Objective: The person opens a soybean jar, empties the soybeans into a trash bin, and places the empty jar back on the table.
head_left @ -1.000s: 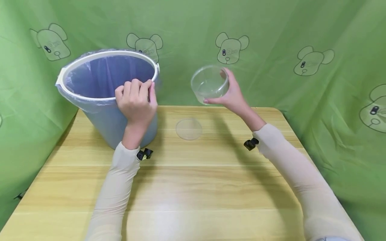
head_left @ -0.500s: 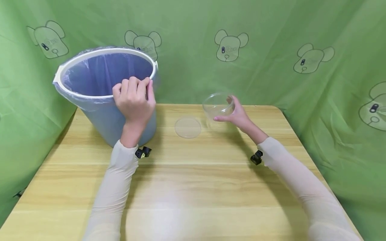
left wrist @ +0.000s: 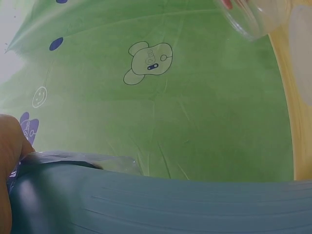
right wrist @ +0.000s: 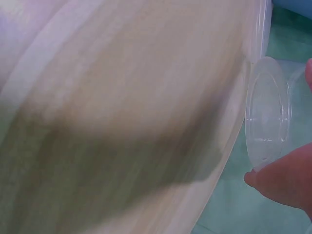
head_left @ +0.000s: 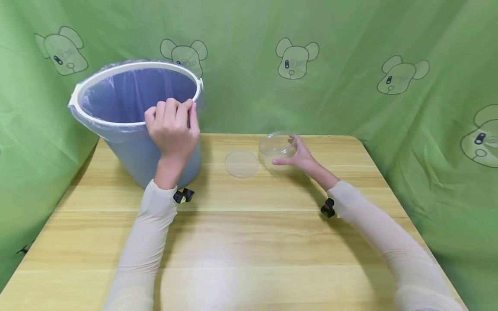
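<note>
My left hand (head_left: 173, 129) grips the near rim of a tall blue trash bin (head_left: 134, 151) lined with a clear bag, its fingers curled over the edge. In the left wrist view, part of that hand (left wrist: 9, 170) shows beside the bin's wall (left wrist: 170, 204). My right hand (head_left: 301, 156) holds a round clear plastic bowl (head_left: 272, 151) from its right side, thumb in front and fingers behind. The bowl is upright, low at the table's far side. Just left of it, a round translucent lid (head_left: 241, 164) lies flat. From the right wrist, the bowl (right wrist: 267, 114) and my thumb (right wrist: 287, 175) appear close up.
The wooden table (head_left: 241, 242) has its back edge just behind the bowl. A green cloth (head_left: 241, 90) with printed bear heads hangs around the back and sides. The bin stands at the table's back left.
My right hand has brought the bowl down from above the table's back edge to low beside the lid, slightly right of where it was. The left hand stays on the bin's rim.
</note>
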Demonstrator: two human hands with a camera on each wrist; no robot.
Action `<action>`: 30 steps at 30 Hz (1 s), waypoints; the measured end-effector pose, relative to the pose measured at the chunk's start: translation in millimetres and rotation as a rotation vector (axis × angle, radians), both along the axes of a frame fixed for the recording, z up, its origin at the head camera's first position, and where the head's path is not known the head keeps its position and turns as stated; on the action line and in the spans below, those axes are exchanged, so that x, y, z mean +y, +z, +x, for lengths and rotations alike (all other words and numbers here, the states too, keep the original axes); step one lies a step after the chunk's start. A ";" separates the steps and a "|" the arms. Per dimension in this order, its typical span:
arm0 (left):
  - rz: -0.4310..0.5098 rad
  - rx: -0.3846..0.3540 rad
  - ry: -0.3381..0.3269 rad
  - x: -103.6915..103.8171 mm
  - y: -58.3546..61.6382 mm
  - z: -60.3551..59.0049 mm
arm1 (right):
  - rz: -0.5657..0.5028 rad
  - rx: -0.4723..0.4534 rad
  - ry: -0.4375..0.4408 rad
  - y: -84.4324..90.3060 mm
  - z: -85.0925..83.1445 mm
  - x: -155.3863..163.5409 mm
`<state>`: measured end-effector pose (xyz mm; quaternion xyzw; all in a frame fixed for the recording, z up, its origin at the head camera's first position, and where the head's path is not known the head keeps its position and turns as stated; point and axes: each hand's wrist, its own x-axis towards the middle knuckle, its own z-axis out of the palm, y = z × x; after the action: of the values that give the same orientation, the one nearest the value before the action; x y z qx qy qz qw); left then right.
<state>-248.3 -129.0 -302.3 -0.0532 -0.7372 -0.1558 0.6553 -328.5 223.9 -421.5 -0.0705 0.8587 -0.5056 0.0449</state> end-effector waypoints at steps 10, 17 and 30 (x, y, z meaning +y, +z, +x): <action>-0.001 -0.007 0.003 -0.1 -1.0 1.2 | 0.008 -0.035 -0.008 -7.2 2.4 -0.4; 0.004 -0.007 0.000 -0.7 0.3 2.1 | 0.017 -0.072 -0.001 -10.2 4.5 0.9; 0.000 -0.007 0.004 -0.5 -0.8 2.4 | 0.021 -0.144 0.000 -22.4 7.9 7.1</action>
<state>-246.0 -129.5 -303.1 -0.0512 -0.7396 -0.1549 0.6530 -320.7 230.9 -443.9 -0.0333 0.8586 -0.5003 0.1071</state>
